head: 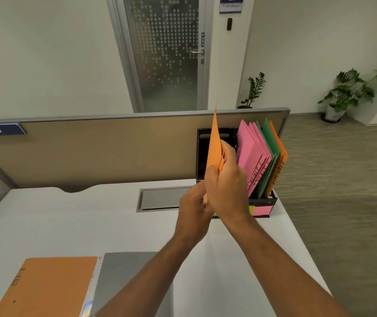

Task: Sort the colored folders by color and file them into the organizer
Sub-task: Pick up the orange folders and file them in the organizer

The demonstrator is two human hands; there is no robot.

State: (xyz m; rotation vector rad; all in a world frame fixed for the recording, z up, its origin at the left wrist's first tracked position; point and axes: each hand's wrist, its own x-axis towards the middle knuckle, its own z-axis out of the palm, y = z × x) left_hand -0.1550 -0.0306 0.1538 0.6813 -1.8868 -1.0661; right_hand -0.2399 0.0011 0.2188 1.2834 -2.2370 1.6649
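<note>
Gripping thin orange card folder (213,145) upright at 1 o'clock, fingers of right hand (226,186) and left hand (193,209) clamped on its lower part. Keep vertical; steer toward 3 o'clock, past pink paper folders (249,154) and green paper folder (268,139), beside filed orange folder (282,156) in black slotted organizer (273,200).

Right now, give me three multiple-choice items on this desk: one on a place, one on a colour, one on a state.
1. The flat orange folder lies: A) on the desk's near-left part B) in a drawer C) on the floor.
2. Leftmost folders filed in the organizer are: A) green B) pink C) blue.
3. The held orange folder is: A) flat B) upright C) rolled.
Answers: A, it lies nearest the camera; B, the pink folders lean left of the green folder; B, left hand and right hand grip it on edge.
</note>
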